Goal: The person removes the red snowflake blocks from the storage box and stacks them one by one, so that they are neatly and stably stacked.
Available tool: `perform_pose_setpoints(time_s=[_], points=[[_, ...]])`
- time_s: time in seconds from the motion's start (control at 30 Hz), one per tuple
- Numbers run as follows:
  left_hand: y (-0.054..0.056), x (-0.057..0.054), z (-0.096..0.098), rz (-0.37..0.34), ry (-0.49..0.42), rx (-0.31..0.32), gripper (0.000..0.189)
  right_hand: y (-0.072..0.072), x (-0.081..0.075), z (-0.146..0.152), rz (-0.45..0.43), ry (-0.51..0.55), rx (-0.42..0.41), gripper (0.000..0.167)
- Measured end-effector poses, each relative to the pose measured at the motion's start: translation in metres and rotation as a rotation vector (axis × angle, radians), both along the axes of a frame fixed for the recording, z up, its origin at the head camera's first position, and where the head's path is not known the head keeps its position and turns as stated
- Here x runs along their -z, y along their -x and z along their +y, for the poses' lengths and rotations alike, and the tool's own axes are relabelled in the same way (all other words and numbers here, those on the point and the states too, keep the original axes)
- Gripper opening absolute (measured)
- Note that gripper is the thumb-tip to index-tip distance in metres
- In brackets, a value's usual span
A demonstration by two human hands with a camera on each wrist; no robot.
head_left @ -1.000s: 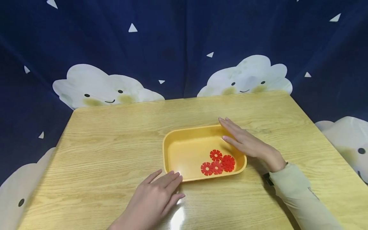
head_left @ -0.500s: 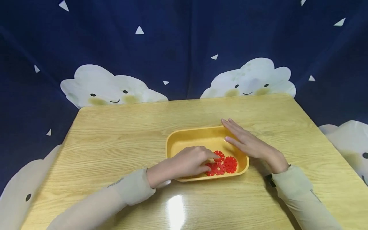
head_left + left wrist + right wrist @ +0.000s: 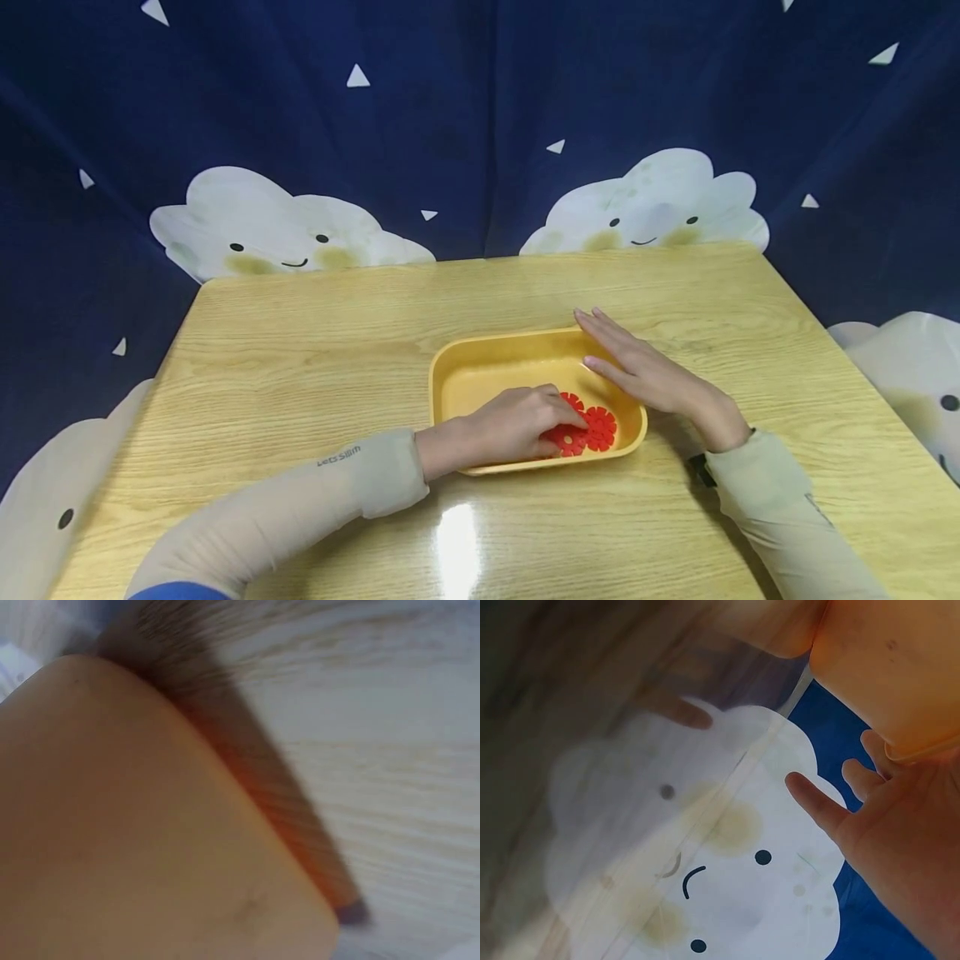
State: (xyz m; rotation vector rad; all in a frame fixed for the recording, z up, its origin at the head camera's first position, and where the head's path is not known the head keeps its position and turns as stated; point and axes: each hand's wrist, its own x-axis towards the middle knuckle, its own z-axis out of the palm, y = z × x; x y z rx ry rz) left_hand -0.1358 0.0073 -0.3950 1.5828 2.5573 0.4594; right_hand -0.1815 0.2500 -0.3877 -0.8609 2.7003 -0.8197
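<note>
A yellow plastic tray point(image 3: 480, 346) holds several red notched flower-shaped discs point(image 3: 600, 429) in its right front part. Inside it, my left hand point(image 3: 517, 421) reaches over the discs with bent fingers. Its thumb and forefinger lie to either side of one disc; whether they grip it is hidden. My right hand point(image 3: 645, 371) rests at the tray's right rim with fingers straight. In the right wrist view, my right hand point(image 3: 907, 832) lies against the tray's outer wall point(image 3: 885, 667). The left wrist view is mostly filled by the tray wall point(image 3: 165, 825); no hand shows there.
A light wooden table point(image 3: 315, 342) carries the tray near its middle. Behind it hangs a dark blue curtain point(image 3: 420, 125) with white clouds and triangles. Both forearms wear pale sleeves point(image 3: 300, 492), the left one crossing the table's front.
My left hand has gone from the tray's left front corner into the tray, then a little farther right onto the discs. My right hand has stayed on the rim.
</note>
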Motion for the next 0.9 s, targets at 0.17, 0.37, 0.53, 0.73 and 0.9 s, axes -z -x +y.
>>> perform_pose_setpoints(time_s=[0.17,0.37,0.53,0.73,0.9], points=[[0.002,0.001,0.000,-0.008,-0.036,0.010,0.040,-0.001,-0.002,0.001,-0.003,0.001,0.005,0.065],[0.004,-0.001,0.000,-0.016,-0.051,0.016,0.041,-0.001,-0.001,0.002,-0.003,0.001,0.012,0.064],[0.003,-0.012,-0.007,-0.118,-0.092,-0.047,0.041,-0.002,0.000,0.002,-0.010,0.000,0.018,0.065],[-0.002,-0.027,-0.030,-0.174,-0.188,-0.132,0.040,-0.002,0.000,0.001,-0.012,-0.007,0.026,0.065],[-0.009,-0.040,-0.065,-0.132,-0.271,-0.222,0.045,-0.002,-0.001,-0.001,-0.015,-0.004,0.025,0.066]])
